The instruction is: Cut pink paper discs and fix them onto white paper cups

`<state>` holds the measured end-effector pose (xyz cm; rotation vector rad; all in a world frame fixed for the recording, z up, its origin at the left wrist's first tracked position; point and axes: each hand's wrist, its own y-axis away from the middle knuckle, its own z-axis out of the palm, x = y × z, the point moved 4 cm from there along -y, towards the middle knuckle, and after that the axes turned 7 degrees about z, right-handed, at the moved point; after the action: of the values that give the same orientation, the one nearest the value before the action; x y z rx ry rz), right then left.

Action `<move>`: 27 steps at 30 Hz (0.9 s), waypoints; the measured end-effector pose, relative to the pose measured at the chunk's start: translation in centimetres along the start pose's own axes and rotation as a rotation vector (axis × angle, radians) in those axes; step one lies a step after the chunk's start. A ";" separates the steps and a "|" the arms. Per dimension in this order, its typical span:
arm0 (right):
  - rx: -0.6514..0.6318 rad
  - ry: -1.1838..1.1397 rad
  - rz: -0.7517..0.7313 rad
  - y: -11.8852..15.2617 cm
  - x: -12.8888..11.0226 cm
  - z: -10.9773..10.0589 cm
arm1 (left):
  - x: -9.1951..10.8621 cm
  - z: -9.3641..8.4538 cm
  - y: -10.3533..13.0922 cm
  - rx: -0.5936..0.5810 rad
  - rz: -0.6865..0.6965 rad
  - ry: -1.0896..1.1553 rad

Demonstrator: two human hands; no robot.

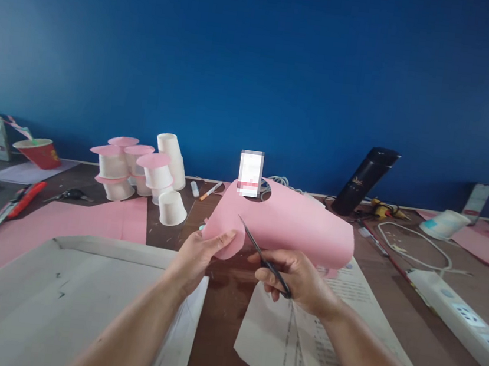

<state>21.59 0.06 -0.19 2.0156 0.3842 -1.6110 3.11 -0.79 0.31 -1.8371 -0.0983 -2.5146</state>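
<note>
Between both hands is a sheet of pink paper (297,219), curled on its right side, with a rounded hole near its top edge. My left hand (200,255) pinches a rounded, partly cut portion at the lower left, thumb on top. Black-handled scissors (258,250) are in my right hand (293,275), fingers wrapped round the handles. Their blades point up and left and lie at the cut beside the rounded portion. Whether the blades are fully closed is hard to see.
Stacked white paper cups (117,166) with pink discs stand at the back left. A white tray (78,299), pink paper (88,220) and a red utility knife (26,201) lie left. Rightward are printed sheets (332,336), a black flask (365,180) and a power strip (459,322).
</note>
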 end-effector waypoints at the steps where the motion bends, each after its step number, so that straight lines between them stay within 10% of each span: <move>1: -0.001 0.005 0.007 0.0 0.0 0.1 | 0.0 0.0 0.0 0.002 -0.003 -0.016; 27: -0.023 -0.010 -0.014 0.4 -0.9 0.4 | 0.5 -0.1 0.4 -0.068 -0.061 -0.172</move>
<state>21.26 -0.39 0.65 1.9909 0.4128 -1.6175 2.92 -1.17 0.73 -2.1059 -0.0745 -2.4221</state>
